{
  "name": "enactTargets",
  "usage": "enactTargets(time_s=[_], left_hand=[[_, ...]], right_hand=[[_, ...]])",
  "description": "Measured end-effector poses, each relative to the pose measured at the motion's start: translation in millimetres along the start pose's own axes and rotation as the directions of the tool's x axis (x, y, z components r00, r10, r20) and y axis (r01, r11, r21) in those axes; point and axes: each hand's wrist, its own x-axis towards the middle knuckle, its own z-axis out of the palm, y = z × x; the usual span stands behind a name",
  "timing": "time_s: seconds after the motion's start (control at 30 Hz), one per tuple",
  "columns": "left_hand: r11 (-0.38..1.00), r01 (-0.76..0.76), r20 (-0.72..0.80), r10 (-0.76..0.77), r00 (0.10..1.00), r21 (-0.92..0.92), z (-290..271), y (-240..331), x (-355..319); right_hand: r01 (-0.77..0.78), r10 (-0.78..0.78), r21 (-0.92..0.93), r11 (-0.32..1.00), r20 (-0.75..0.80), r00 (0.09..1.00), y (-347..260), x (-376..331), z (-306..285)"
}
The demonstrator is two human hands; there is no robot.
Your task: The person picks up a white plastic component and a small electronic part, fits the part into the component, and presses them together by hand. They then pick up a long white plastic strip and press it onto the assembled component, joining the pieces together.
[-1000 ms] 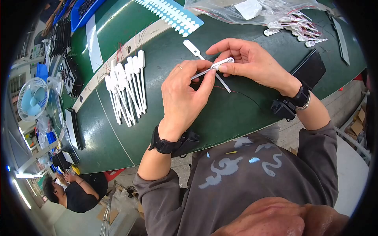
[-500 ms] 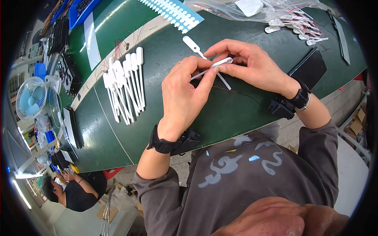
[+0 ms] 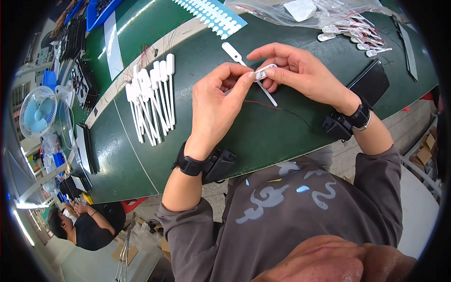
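White plastic piece (image 3: 264, 72), open-faced and judged unfinished, is pinched between left hand (image 3: 213, 103) and right hand (image 3: 300, 73), a loose paddle-headed stick (image 3: 229, 49) crossing beneath the grip, bundled sticks (image 3: 145, 89) leftward judged done, and heaped wired pieces (image 3: 354, 35) beyond, rightward, judged outstanding.

Green table (image 3: 277, 136) over grey floor (image 3: 398, 124); at left, a bright tube light (image 3: 23, 228) and fan (image 3: 37, 115).

Left hand (image 3: 217, 101), right hand (image 3: 303, 73) pinching white part (image 3: 263, 73) over table (image 3: 277, 134) (white stick (image 3: 231, 52) below).
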Motion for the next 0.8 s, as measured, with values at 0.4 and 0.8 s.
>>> enactTargets(time_s=[0.4,0.8], left_hand=[[0.999,0.011,0.012,-0.01,1.0,-0.052,2,-8,4],[0.996,0.049,0.033,-0.047,0.998,-0.08,-5,-8,4]], right_hand=[[-0.068,0.067,-0.024,0.997,-0.033,0.997,-4,2,-2],[-0.206,0.208,0.042,0.978,-0.046,0.977,-16,-1,-2]])
